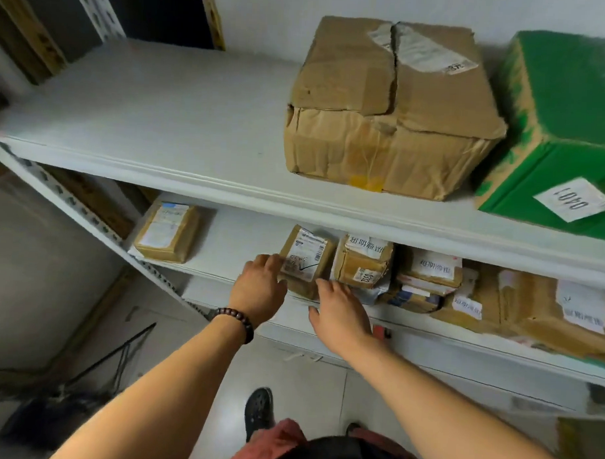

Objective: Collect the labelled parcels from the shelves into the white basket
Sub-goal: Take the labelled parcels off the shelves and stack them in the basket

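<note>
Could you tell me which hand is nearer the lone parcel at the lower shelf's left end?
Left. The left hand is right of the lone parcel, apart from it; the right hand lies farther right.

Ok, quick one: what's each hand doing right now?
Left hand: against the left side of the small parcel; grip cannot be told.
Right hand: open, straight fingers at that parcel's near right corner.
</note>
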